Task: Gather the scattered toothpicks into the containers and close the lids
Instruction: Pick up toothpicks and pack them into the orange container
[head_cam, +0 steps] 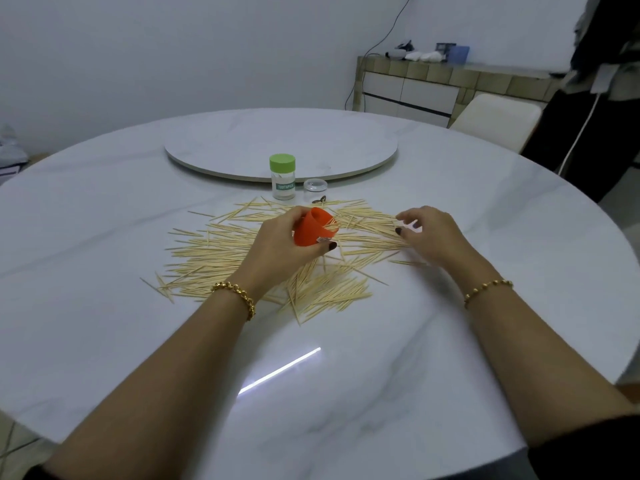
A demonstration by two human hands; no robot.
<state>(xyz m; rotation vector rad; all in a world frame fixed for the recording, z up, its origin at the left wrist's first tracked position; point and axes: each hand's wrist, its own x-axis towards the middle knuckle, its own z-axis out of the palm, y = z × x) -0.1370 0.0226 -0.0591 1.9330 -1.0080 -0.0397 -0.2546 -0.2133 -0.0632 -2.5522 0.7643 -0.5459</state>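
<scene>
Many wooden toothpicks (221,258) lie scattered across the middle of the round white marble table (104,220). My left hand (284,244) grips an orange container (313,230), tilted with its open mouth facing right, just above the pile. My right hand (433,233) rests on the toothpicks at the right, fingers bent and pinching at a few of them. Behind the pile stands a clear toothpick jar with a green lid (283,176), its lid on. Beside it on the right sits a small clear round container or lid (315,189).
A round turntable (280,143) sits at the table's centre, behind the jars. A small dark object (320,199) lies by the clear container. A white chair (495,119) and a tiled sideboard (433,84) stand at the back right. A person in dark clothes (595,98) stands at the far right.
</scene>
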